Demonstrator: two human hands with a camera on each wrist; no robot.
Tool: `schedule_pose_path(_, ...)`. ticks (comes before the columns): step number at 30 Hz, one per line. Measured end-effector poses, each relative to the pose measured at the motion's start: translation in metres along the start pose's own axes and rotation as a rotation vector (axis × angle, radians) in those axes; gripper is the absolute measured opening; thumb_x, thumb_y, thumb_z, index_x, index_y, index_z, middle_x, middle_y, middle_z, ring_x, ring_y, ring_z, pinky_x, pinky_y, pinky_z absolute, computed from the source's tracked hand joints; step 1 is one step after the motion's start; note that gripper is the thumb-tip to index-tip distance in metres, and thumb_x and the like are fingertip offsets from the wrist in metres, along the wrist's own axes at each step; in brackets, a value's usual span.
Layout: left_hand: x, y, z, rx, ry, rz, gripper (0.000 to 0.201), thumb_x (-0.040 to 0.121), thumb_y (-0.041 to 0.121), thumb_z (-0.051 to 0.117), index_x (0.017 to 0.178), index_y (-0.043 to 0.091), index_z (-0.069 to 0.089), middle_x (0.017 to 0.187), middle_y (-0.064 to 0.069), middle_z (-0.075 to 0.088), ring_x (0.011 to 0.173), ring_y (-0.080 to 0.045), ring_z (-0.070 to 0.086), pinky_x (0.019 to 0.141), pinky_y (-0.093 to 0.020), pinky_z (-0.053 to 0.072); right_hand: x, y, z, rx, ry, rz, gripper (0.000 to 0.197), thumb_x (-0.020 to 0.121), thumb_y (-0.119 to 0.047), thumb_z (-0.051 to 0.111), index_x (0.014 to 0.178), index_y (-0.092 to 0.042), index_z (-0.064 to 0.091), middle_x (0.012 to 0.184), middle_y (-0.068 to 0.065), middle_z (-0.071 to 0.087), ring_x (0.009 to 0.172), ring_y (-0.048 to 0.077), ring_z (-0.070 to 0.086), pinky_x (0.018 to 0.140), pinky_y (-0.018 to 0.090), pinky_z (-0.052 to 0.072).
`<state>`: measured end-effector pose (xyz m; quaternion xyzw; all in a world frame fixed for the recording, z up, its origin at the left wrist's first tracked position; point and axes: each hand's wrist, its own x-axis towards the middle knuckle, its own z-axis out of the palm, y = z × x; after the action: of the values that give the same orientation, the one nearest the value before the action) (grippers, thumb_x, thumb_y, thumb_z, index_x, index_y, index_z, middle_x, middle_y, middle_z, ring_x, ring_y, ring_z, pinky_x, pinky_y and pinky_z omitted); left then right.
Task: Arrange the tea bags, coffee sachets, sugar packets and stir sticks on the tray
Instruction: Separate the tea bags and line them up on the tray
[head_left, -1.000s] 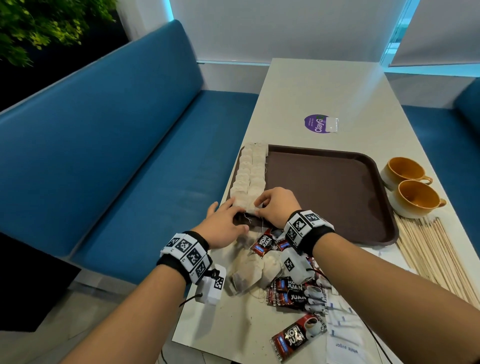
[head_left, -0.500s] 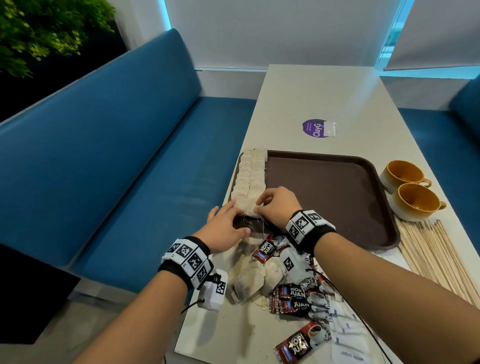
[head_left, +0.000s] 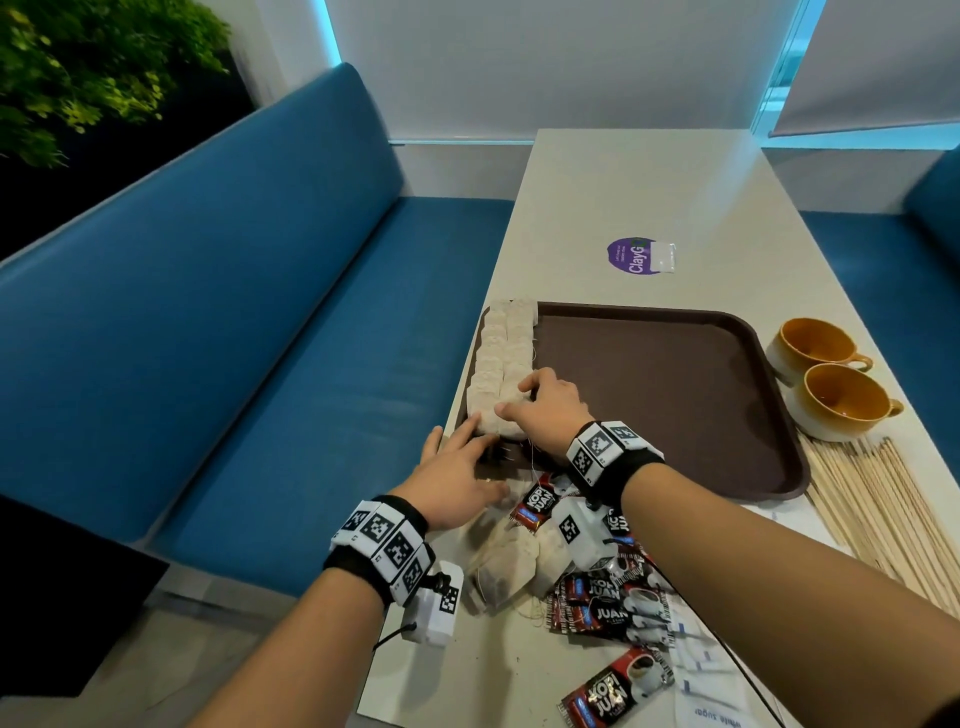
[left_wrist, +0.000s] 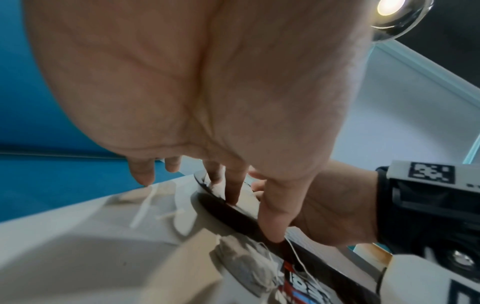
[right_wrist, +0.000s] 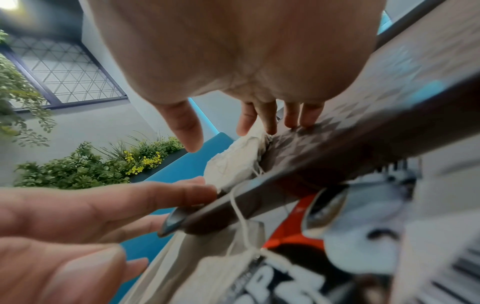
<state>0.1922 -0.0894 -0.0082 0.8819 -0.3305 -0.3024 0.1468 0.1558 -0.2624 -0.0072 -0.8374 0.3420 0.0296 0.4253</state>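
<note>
On the tray's left edge, head view: two rows of pale paper tea bags (head_left: 501, 358) lay on the dark brown plastic tray (head_left: 675, 395); the right hand (head_left: 550, 410) rested spread, released fingers on the nearest bags, and the left hand (head_left: 457, 478) lay flat and relaxed at the tray's near corner, grasping nothing.
Head view, still off the tray: loose tea bags (head_left: 511, 564), red coffee sachets (head_left: 602, 608), white sugar packets (head_left: 711, 696) and wooden stir sticks (head_left: 883, 509) lay on the pale table (head_left: 649, 182).
Left wrist view: straight fingertips (left_wrist: 235, 195) touched the tray rim (left_wrist: 233, 214).
Right wrist view: fingertips (right_wrist: 269, 123) pressed a bag (right_wrist: 233, 162), thumb free.
Step, as judged: squaring the tea-bag rows.
Next move calls for: pinching one loose bag without snagging its string, then seating it at the rows' near end.
</note>
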Motion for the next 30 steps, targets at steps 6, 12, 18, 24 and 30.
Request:
schedule_pose_path(6, 0.0, -0.004, 0.0, -0.037, 0.012, -0.008, 0.083, 0.096, 0.051, 0.059, 0.162, 0.031, 0.013, 0.169, 0.015, -0.01, 0.154, -0.029, -0.02, 0.127, -0.045, 0.0, -0.006, 0.009, -0.006, -0.011, -0.01, -0.023, 0.064, 0.081, -0.051, 0.071, 0.137, -0.032, 0.045, 0.143, 0.008, 0.045, 0.124, 0.03, 0.053, 0.111, 0.049, 0.044)
schedule_pose_path(12, -0.001, -0.005, 0.001, -0.05, 0.004, -0.022, 0.085, 0.096, 0.051, 0.059, 0.162, 0.03, 0.011, 0.169, 0.015, -0.01, 0.154, -0.028, -0.021, 0.127, -0.046, 0.0, -0.01, 0.001, -0.006, -0.085, -0.055, -0.076, 0.072, 0.089, -0.049, 0.068, 0.152, -0.032, 0.036, 0.159, 0.011, 0.034, 0.143, 0.031, 0.039, 0.12, 0.05, 0.03)
schedule_pose_path(18, 0.0, -0.006, 0.001, -0.061, 0.01, -0.018, 0.085, 0.096, 0.051, 0.059, 0.162, 0.032, 0.011, 0.169, 0.017, -0.01, 0.155, -0.027, -0.019, 0.127, -0.047, 0.003, -0.013, 0.005, -0.011, -0.061, -0.018, -0.107, 0.067, 0.088, -0.044, 0.07, 0.147, -0.026, 0.044, 0.149, 0.006, 0.046, 0.141, 0.026, 0.038, 0.117, 0.051, 0.035)
schedule_pose_path(24, 0.003, -0.008, 0.005, -0.046, 0.007, -0.016, 0.083, 0.095, 0.049, 0.061, 0.161, 0.038, 0.013, 0.169, 0.016, -0.009, 0.155, -0.03, -0.017, 0.126, -0.05, 0.004, -0.014, 0.021, -0.017, -0.126, 0.011, -0.194, 0.011, 0.09, -0.025, 0.072, 0.098, -0.032, 0.072, 0.108, 0.001, 0.059, 0.1, 0.017, 0.061, 0.085, 0.027, 0.048)
schedule_pose_path(30, 0.009, -0.005, 0.003, -0.023, 0.005, -0.042, 0.084, 0.094, 0.052, 0.061, 0.161, 0.037, 0.013, 0.169, 0.016, -0.01, 0.154, -0.031, -0.017, 0.125, -0.054, 0.007, -0.006, 0.015, -0.015, -0.205, -0.041, -0.225, 0.017, 0.094, -0.023, 0.067, 0.102, -0.03, 0.08, 0.094, -0.014, 0.058, 0.098, 0.009, 0.062, 0.082, 0.02, 0.044)
